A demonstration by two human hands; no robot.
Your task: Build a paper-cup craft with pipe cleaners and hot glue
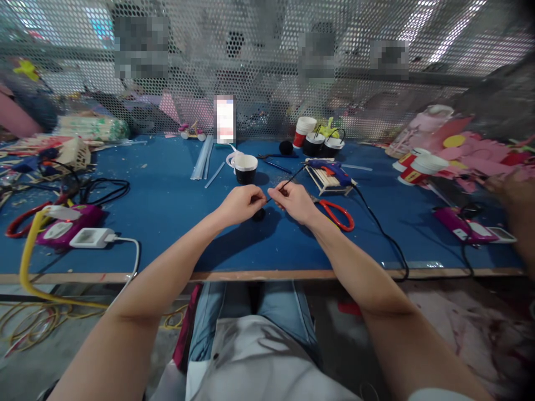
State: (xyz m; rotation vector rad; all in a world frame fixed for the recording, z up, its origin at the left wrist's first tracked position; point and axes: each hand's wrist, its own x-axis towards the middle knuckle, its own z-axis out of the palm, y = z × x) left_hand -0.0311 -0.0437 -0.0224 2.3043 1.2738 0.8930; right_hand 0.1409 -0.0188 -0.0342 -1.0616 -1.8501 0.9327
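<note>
My left hand (241, 203) is closed over a small black ball (259, 214), most of it hidden under the fingers. My right hand (295, 201) pinches a thin black stick (292, 179) that runs up and right from my fingers; its near end meets my left hand. Both hands hover over the middle of the blue table (175, 211). A black paper cup (246, 168) with a white inside stands just behind my hands. Red-handled scissors (337, 214) lie right of my right wrist.
A blue glue gun (330, 169) rests on a stick frame, its black cord trailing off the front edge. Power strips (75, 233) and cables lie left. More cups (317, 142) stand at the back. Pink foam pieces (468, 147) and another person's hand (512, 192) are on the right.
</note>
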